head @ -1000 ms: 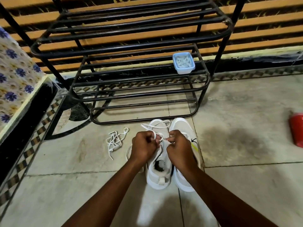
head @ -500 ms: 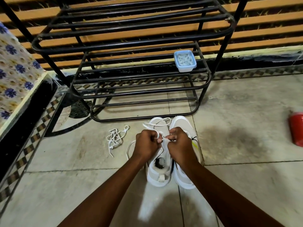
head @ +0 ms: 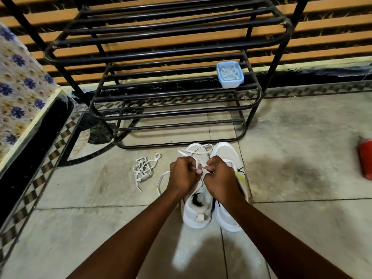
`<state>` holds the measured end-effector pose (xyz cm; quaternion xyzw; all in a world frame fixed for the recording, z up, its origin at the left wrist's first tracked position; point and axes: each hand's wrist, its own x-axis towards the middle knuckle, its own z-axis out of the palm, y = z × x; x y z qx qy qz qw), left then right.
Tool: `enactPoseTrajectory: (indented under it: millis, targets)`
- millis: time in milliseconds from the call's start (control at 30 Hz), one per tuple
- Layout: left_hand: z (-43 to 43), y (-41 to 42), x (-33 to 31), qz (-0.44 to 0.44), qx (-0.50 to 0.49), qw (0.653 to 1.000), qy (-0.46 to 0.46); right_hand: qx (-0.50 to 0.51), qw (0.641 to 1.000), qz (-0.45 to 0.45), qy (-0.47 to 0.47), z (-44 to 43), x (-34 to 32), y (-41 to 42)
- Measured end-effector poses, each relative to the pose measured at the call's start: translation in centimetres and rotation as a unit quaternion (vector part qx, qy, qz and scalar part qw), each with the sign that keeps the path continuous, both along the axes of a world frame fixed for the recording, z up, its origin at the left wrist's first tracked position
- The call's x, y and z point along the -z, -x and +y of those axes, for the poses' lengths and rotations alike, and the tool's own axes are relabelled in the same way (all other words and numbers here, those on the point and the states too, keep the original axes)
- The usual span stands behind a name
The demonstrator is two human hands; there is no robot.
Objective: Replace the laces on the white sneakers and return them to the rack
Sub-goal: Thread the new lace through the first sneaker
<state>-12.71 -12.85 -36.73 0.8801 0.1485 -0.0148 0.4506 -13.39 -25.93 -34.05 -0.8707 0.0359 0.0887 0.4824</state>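
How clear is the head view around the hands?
Head view: left hand, right hand and lace sharp, evenly lit; shadow on the floor behind the sneakers; rack bars bow from the wide lens; red object at right edge blurs.

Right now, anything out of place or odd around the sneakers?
A spare lace lies tangled on the floor left of the sneakers. A dark stain shows to their right. A red thing lies at the right edge, cut off. The left hand and right hand pinch the other lace above the sneakers.
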Motion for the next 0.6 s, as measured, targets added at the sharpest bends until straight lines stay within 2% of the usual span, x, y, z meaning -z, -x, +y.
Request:
enactPoseTrajectory:
  millis: [67, 133, 233, 400, 533, 600]
  targets:
    - [0.1, -0.2, -0.2, 0.021, -0.001, 0.999, 0.050, -0.012, 1.000, 0.001, 0.013, 0.0, -0.3, -0.3]
    - [0.3, -0.6, -0.1, 0.036, -0.002, 0.998, 0.060, -0.023, 0.999, 0.010, 0.035, 0.0, -0.5, -1.0]
    - [0.3, -0.9, 0.2, 0.062, -0.031, 0.987, 0.145, -0.042, 0.996, 0.015, 0.076, 0.0, -0.2, -2.3]
    - [0.3, -1.0, 0.2, 0.080, -0.063, 0.963, 0.251, -0.134, 0.968, 0.010, 0.212, 0.6, 0.3, -3.3]
    - [0.8, -0.5, 0.4, 0.062, -0.051, 0.973, 0.218, -0.185, 0.944, -0.016, 0.274, 0.9, -0.3, -3.7]
    - [0.5, 0.0, 0.4, 0.051, -0.045, 0.989, 0.130, -0.218, 0.922, -0.028, 0.317, 0.7, -0.4, -3.6]
